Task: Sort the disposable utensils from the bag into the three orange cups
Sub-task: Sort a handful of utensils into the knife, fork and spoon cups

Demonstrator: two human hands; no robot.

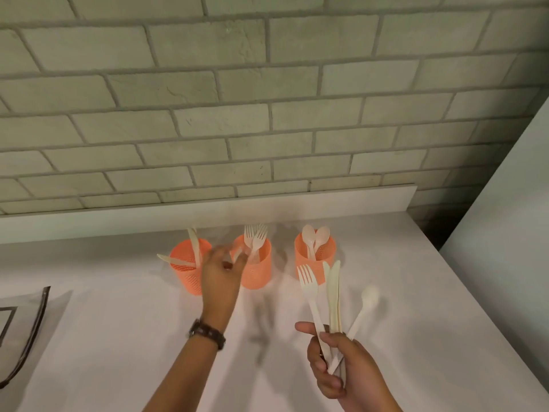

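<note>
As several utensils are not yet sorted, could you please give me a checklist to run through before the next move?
1. Left cup, middle cup and right cup upright: ok.
2. Sorted by kind, knives left, forks middle, spoons right: ok.
3. Right hand has a grip on the bundle of fork, knives and spoon: ok.
4. Left hand empty: cannot tell, it is blurred at the middle cup.
5. Every knife well inside: not ok, one knife sticks out sideways over the left cup's rim.
</note>
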